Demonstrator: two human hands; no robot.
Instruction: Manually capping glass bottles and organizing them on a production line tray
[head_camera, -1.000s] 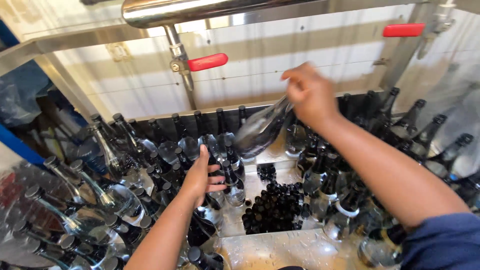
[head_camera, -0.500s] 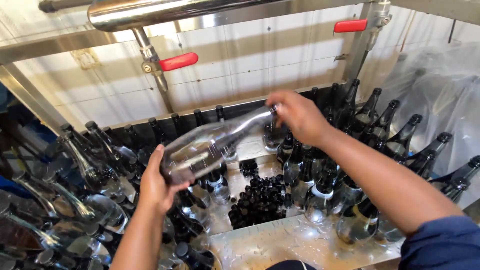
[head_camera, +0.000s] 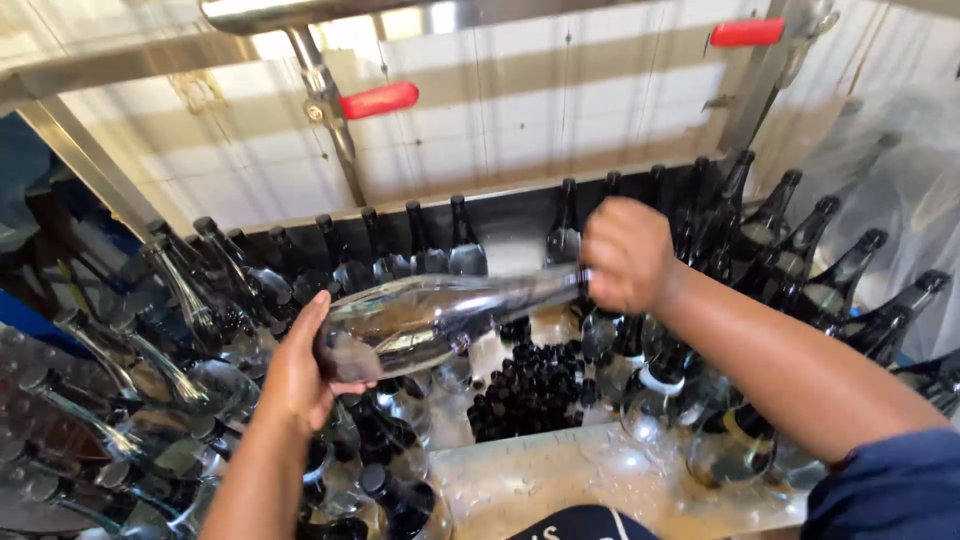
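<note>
Worktop (head_camera: 560, 480): wet steel, its near edge lowest in view.
Left hand (head_camera: 295, 375): cupped under the wide base of a clear glass bottle (head_camera: 440, 315), gripping it.
Bottle: held level above the tub of dark caps (head_camera: 530, 390).
Right hand (head_camera: 625, 255): closed around the bottle's neck.
Dark bottles (head_camera: 800, 250): crowded along the right edge.
Far side: red-handled valve (head_camera: 378, 100) on a pipe before the tiled wall.

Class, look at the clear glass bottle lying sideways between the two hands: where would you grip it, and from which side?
Grip the bottle at both ends, as shown: left hand cupping the wide base from the left, right hand closing around the narrow neck from the right. It lies nearly level and looks wet, so two-end support seems safest.
</note>
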